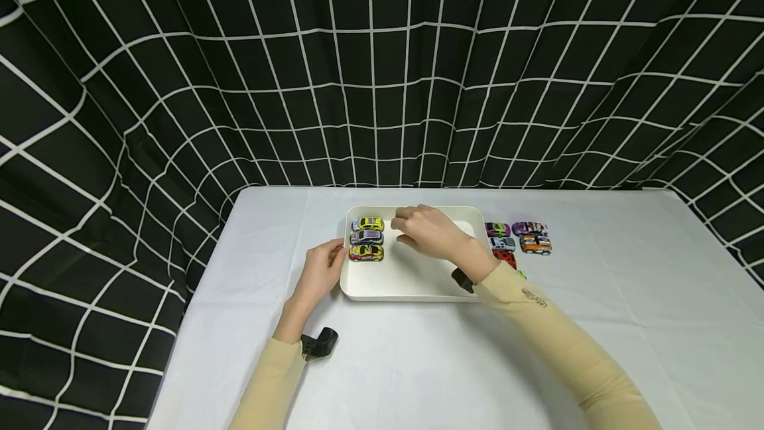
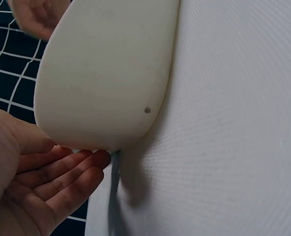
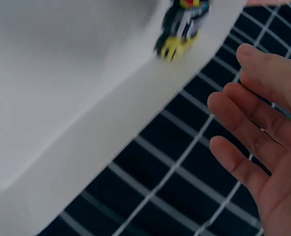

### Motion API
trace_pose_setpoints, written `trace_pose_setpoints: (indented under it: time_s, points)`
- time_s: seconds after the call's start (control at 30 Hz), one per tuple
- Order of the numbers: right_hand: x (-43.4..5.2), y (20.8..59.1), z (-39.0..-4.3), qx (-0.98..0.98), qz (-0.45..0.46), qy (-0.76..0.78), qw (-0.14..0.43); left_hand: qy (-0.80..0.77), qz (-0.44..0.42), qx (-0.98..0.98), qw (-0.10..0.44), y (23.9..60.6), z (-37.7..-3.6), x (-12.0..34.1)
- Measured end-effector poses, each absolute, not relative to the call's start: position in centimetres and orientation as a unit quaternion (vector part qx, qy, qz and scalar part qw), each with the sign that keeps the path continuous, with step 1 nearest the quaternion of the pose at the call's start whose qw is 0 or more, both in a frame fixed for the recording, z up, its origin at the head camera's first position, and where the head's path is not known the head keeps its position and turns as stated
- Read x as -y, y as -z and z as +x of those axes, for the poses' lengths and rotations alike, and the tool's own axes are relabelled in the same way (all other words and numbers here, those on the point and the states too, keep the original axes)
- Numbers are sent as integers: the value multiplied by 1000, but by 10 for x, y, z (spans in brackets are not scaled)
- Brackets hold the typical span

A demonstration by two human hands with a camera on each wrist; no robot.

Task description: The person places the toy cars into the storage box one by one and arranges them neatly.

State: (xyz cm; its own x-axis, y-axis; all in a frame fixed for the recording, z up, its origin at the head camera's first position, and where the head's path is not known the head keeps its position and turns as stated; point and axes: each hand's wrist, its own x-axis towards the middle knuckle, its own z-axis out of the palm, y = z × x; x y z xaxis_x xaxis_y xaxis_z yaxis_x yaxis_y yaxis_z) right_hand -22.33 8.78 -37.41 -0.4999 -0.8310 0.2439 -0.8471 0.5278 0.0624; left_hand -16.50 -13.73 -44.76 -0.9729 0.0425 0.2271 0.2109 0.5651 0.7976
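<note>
A shallow white tray (image 1: 418, 296) holds three toy cars in a column at its left end: a yellow-green one (image 1: 368, 223) at the back, a grey-purple one (image 1: 367, 237) in the middle and a yellow-red one (image 1: 366, 253) in front. My left hand (image 1: 322, 274) is at the tray's left end, its relaxed fingers (image 2: 81, 172) touching the outer wall. Over the tray, just right of the cars, hovers my right hand (image 1: 432, 234). Its fingers (image 3: 229, 110) are loosely bent and apart, with nothing between them.
Right of the tray, several more toy cars lie on the white-covered table (image 1: 627, 284), among them an orange one (image 1: 536, 244), a purple one (image 1: 529, 228) and a red one (image 1: 505, 257) partly behind my right arm. A black grid-patterned curtain (image 1: 394, 85) hangs behind the table.
</note>
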Motion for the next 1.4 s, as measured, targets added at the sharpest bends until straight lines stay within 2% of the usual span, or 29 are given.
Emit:
trace_pose_setpoints:
  time_s: [0.23,0.83,1.13,1.4]
  points:
    - [-143,370,-221,875,450,-86,155,461,-69,880,92,448,-164,138]
    - [-260,395,-204,923,333,-154,118,471,-61,876,80,448,-164,139]
    - [-304,409,-199,937,283,-154,139,474,-63,875,77,448,-165,138]
    - [-328,420,-199,949,246,-165,109,474,-64,875,81,449,-165,138]
